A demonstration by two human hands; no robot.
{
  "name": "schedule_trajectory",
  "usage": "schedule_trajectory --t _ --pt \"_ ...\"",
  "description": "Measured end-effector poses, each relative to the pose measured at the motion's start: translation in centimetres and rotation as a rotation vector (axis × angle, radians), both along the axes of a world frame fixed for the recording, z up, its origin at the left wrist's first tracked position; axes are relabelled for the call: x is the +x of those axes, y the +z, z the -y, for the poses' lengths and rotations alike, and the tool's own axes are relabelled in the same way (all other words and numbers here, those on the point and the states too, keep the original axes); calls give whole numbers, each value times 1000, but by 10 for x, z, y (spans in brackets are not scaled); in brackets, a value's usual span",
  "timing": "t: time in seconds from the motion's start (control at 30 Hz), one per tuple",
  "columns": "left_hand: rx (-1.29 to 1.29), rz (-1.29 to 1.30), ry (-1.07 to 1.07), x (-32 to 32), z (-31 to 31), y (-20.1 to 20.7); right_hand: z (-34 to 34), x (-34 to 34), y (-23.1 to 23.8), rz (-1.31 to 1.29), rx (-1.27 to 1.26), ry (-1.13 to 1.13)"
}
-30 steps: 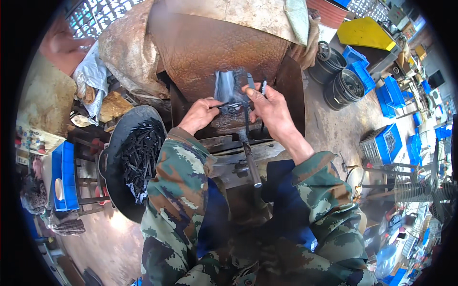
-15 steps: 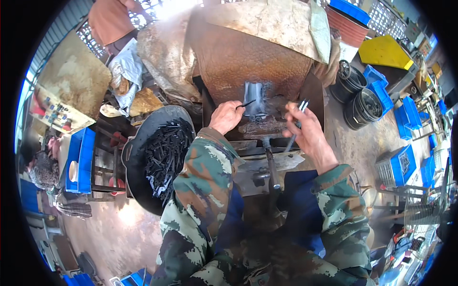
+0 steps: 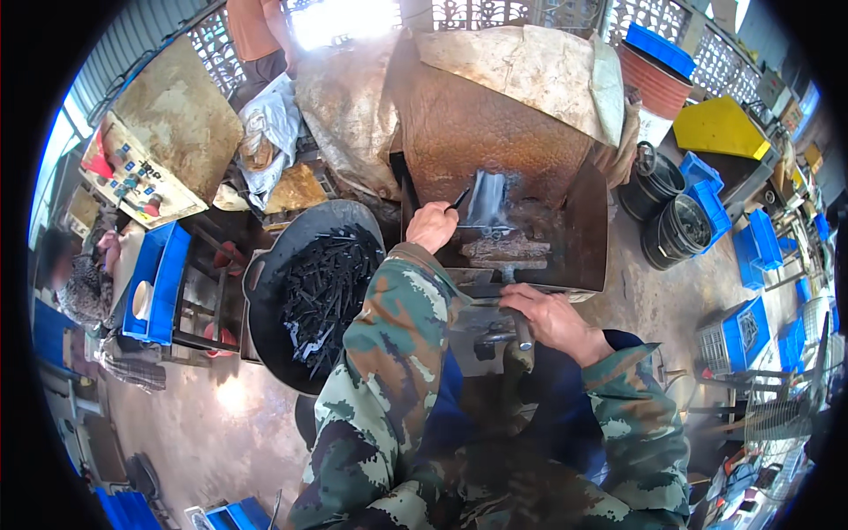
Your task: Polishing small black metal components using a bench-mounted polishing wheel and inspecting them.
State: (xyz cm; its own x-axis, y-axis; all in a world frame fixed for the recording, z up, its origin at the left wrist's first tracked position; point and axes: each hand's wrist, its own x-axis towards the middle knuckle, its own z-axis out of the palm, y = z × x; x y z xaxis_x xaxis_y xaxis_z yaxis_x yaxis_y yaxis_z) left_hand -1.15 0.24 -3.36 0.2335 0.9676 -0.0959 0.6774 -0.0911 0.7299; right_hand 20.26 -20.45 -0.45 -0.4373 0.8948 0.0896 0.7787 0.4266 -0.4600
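Note:
My left hand (image 3: pixel 433 226) is closed in a pinch at the left of a metal machine box (image 3: pixel 583 243). A slim dark strip (image 3: pixel 461 198) sticks up from its fingers. A thinner bright piece (image 3: pixel 477 228) runs from near the fingertips to the work spot, below a whitish, wet-looking patch (image 3: pixel 488 196); whether I hold it too I cannot tell. My right hand (image 3: pixel 555 323) grips a metal lever (image 3: pixel 523 330) at the front of the box. Left of my left forearm, a black basin (image 3: pixel 265 309) holds a heap of dark narrow strips (image 3: pixel 329 287).
Stained sheets (image 3: pixel 530 66) drape over the machine's back. Black buckets (image 3: pixel 678 231) and blue crates (image 3: pixel 738 327) stand on the right. A blue tray (image 3: pixel 159 300) sits on a stand at left. One person (image 3: pixel 256 40) stands behind; another (image 3: pixel 84 278) is at far left.
My right hand has come down to the lever; the thin grey pieces it held are no longer in it. My left hand stays beside the work spot. The whole view has shifted slightly.

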Motion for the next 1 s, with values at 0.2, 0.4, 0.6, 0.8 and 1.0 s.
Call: schedule_trajectory --t 0.2,0.4,0.6,0.8,1.0 --pt "7 211 173 -2 -8 -10 -10 -2 4 -225 124 12" --pt "199 391 258 10 -16 -9 -42 -19 26 -664 -17 -336" --pt "223 581 209 28 -7 -1 -121 -12 23 -854 5 -590" --pt "279 475 215 25 3 18 -188 -11 37 -884 37 -672" --pt "260 515 170 21 0 14 -213 -12 31 -908 45 -689"
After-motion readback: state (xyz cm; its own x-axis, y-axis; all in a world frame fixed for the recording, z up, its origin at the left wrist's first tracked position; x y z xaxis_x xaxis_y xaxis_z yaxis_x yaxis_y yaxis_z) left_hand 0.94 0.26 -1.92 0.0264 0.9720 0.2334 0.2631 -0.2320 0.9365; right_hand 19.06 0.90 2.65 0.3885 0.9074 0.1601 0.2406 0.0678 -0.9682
